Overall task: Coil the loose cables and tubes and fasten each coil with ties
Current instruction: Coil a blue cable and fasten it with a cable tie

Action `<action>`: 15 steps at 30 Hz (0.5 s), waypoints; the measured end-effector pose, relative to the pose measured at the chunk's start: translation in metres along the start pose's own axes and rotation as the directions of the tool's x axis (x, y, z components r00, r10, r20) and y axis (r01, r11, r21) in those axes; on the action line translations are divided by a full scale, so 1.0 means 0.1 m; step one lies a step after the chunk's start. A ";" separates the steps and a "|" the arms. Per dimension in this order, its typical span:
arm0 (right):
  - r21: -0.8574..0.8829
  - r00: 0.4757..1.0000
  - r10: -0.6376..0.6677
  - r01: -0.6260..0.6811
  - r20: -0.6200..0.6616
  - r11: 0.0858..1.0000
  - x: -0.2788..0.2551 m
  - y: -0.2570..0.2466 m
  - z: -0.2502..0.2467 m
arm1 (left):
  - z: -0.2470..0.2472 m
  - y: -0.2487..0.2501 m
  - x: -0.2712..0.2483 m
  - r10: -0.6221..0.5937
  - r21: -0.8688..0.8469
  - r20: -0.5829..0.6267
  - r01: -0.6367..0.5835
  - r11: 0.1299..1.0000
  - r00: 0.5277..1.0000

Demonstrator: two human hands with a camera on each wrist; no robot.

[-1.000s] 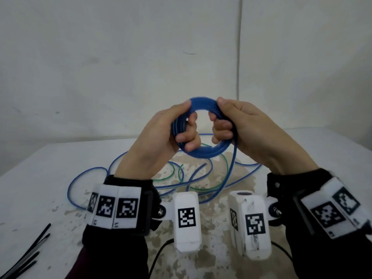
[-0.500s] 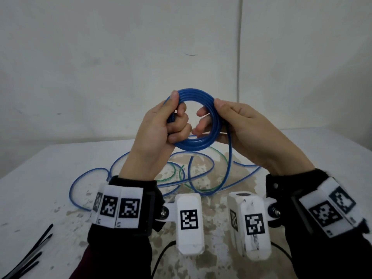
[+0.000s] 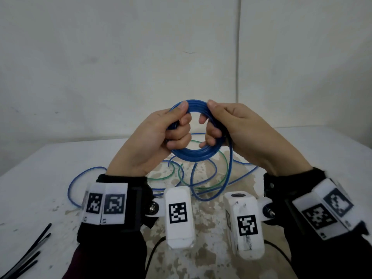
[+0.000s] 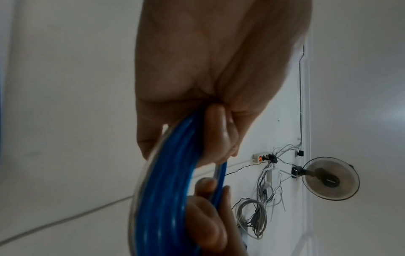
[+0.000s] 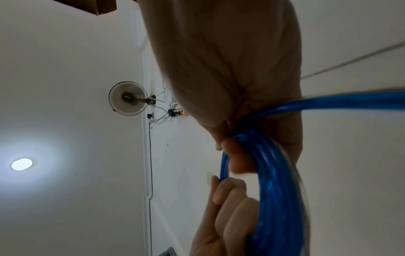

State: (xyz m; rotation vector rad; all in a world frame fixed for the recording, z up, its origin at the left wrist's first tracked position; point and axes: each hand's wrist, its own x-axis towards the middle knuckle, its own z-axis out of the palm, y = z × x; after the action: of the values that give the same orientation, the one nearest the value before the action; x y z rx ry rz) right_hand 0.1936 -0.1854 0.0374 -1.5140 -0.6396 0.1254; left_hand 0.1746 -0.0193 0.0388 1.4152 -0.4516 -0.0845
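Observation:
A blue tube coil (image 3: 194,155) of several turns is held up above the table in the head view. My left hand (image 3: 161,137) grips its left side, thumb on the top of the ring and fingers curled through it. My right hand (image 3: 231,129) grips the right side the same way. The loose blue tube (image 3: 229,174) hangs from the right hand down to the table, where it lies in wide loops beside a green tube (image 3: 224,168). Each wrist view shows the blue coil (image 4: 166,190) (image 5: 276,181) running through curled fingers.
Several black cable ties (image 3: 26,256) lie at the table's near left edge. The white table (image 3: 40,168) is stained in the middle and backs onto a plain wall. A wall fan (image 4: 331,178) and a power strip (image 4: 263,156) with hanging wires show behind the hands.
The coil went up half a second ago and has come back down a little. The loose tail now hangs from the right side of the coil; both hands kept their grip.

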 end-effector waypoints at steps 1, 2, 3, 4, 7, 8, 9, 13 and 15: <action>-0.028 1.000 -0.011 0.012 0.002 1.000 0.00 0.00 0.00 | -0.01 0.01 0.00 0.009 0.011 -0.014 -0.008 1.000 1.000; -0.054 1.000 -0.024 0.024 0.010 0.998 0.00 0.00 -0.01 | -0.02 0.02 -0.01 0.016 0.028 -0.025 -0.015 0.999 1.000; -0.081 0.999 -0.036 0.037 0.021 0.996 -0.01 0.00 -0.02 | -0.02 0.03 -0.01 0.021 0.047 -0.033 -0.019 0.999 0.999; -0.114 0.998 -0.046 0.050 0.035 0.992 -0.02 -0.01 -0.04 | -0.02 0.03 -0.01 0.021 0.061 -0.037 -0.018 0.998 0.999; -0.231 0.996 -0.074 0.085 0.056 0.969 -0.04 -0.04 -0.08 | -0.01 0.03 -0.01 0.012 0.064 -0.031 -0.009 0.998 0.999; -0.261 0.995 -0.087 0.097 0.049 0.960 -0.05 -0.04 -0.09 | 0.00 0.02 -0.01 0.009 0.054 -0.027 -0.007 0.999 1.000; -0.278 0.995 -0.094 0.101 0.040 0.955 -0.05 -0.05 -0.08 | 0.00 0.02 -0.01 0.007 0.041 -0.023 -0.006 0.999 1.000; -0.159 0.999 -0.037 0.040 0.021 0.986 -0.05 -0.04 -0.03 | -0.03 0.02 -0.02 -0.002 0.006 -0.029 0.002 1.000 1.000; -0.085 1.000 -0.010 0.010 0.005 0.996 -0.02 -0.01 0.00 | -0.02 0.03 -0.02 0.010 0.018 -0.060 -0.009 1.000 0.998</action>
State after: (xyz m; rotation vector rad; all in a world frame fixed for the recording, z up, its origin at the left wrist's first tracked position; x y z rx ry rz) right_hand 0.1910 -0.1863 0.0378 -1.5928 -0.6632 0.0953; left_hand 0.1731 -0.0160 0.0407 1.4290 -0.4105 -0.0304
